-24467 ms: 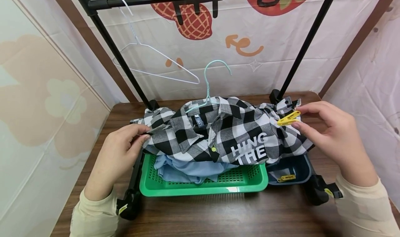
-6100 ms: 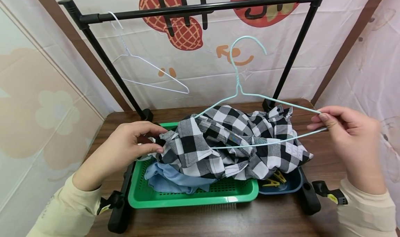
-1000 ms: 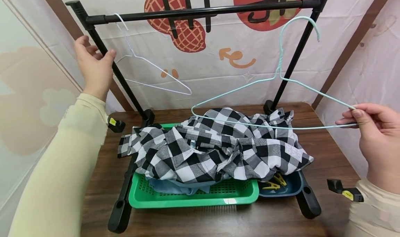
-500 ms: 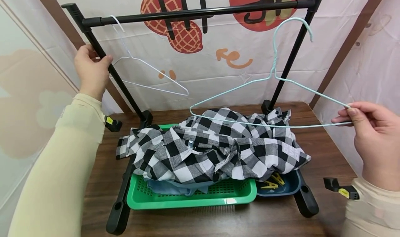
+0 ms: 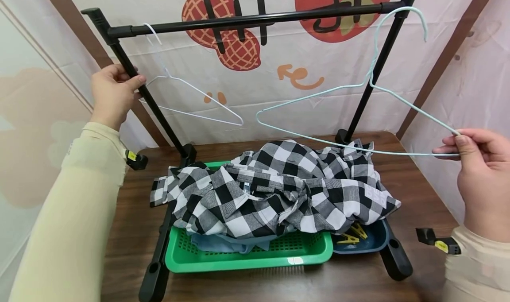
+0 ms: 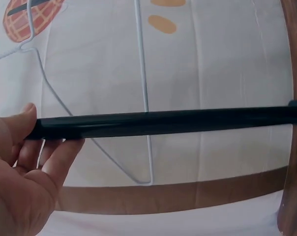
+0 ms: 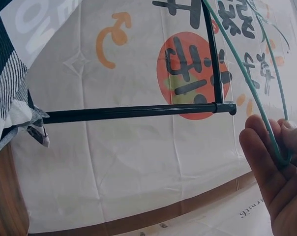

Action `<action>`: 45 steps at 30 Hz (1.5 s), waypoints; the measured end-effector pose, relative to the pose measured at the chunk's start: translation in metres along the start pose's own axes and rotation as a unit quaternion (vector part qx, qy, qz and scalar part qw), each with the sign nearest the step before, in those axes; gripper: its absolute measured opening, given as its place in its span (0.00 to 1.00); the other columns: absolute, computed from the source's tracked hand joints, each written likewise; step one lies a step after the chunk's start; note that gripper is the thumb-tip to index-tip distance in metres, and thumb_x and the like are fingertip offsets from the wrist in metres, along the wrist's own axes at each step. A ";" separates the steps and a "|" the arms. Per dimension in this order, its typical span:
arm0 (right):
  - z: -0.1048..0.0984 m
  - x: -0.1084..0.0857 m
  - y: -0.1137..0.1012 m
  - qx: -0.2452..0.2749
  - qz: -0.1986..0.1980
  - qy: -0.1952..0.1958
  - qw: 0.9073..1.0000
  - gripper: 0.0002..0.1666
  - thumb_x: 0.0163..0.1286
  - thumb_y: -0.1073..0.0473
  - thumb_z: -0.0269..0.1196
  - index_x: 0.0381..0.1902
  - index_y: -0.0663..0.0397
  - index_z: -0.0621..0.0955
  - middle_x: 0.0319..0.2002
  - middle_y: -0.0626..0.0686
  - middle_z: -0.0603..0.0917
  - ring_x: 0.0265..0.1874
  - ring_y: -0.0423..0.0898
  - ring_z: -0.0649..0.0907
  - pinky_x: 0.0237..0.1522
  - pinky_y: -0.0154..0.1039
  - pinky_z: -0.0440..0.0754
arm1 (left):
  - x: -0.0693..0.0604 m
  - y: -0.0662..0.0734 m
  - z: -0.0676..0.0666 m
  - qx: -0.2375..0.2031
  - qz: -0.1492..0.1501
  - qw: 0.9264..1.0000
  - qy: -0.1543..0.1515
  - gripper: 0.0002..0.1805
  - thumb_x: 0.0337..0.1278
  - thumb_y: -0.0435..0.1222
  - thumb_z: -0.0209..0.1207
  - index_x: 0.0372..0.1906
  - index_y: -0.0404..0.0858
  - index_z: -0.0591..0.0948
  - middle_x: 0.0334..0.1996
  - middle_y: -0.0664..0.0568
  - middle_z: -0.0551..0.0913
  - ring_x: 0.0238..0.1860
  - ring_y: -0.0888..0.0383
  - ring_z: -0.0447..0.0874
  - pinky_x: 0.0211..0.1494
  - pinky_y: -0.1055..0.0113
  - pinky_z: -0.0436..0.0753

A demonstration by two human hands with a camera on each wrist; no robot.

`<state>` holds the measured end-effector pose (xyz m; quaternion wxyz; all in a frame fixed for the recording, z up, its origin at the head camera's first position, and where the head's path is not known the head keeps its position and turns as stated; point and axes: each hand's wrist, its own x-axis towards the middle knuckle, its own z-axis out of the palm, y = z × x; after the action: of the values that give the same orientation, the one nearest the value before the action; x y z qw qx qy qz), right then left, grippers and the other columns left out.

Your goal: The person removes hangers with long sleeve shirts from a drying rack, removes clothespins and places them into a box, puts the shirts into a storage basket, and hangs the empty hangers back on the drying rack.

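Note:
My left hand grips the left upright post of the black clothes rack; in the left wrist view the thumb lies on one side of the post and the fingers on the other. Held out at the right, a pale teal wire hanger has its outer corner pinched by my right hand. Its hook points up, near the rack's right post. Below it lies a rumpled black-and-white checked shirt, spread over the green basket, collar and neck label showing. The hanger is apart from the shirt's neck.
A white hanger hangs at the left of the rack's top bar. Light blue cloth lies in the basket under the shirt. Yellow clothespins sit in a dark blue tray, partly covered by the shirt.
The teal hanger has come out of the shirt and moved up and right with my right hand. My left hand has gone from the shirt to the rack's post. The right hand earlier held a yellow clothespin.

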<state>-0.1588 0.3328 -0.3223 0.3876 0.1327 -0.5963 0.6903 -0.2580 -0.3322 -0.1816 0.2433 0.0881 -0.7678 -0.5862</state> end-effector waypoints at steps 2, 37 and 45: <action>-0.001 -0.001 0.002 0.014 0.004 0.004 1.000 0.17 0.72 0.69 0.63 0.48 0.85 0.78 0.32 0.55 0.88 0.24 0.41 0.89 0.37 0.29 0.86 | -0.001 0.000 0.000 0.008 -0.001 1.000 -0.003 0.20 0.54 0.34 0.74 0.53 0.38 0.84 0.37 0.56 0.82 0.38 0.64 0.82 0.34 0.76 0.85; 0.044 -0.001 0.040 -0.308 -0.098 -0.060 0.945 0.07 0.72 0.65 0.66 0.42 0.62 0.90 0.32 0.43 0.90 0.28 0.18 0.82 0.26 0.16 0.70 | -0.002 0.000 -0.002 0.115 -0.027 0.992 -0.042 0.21 0.66 0.39 0.66 0.59 0.35 0.80 0.39 0.59 0.80 0.41 0.66 0.83 0.37 0.75 0.86; 0.059 0.017 0.039 -0.310 -0.093 -0.094 0.941 0.08 0.73 0.63 0.66 0.42 0.61 0.89 0.31 0.46 0.90 0.27 0.21 0.82 0.26 0.16 0.71 | -0.004 0.005 -0.001 0.108 -0.024 0.993 -0.038 0.19 0.66 0.38 0.66 0.58 0.36 0.80 0.38 0.59 0.80 0.41 0.66 0.83 0.35 0.76 0.85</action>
<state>-0.2134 0.2854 -0.3247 0.4145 0.1247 -0.7995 0.4164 -0.2537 -0.3303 -0.1776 0.1884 0.1099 -0.8332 -0.5081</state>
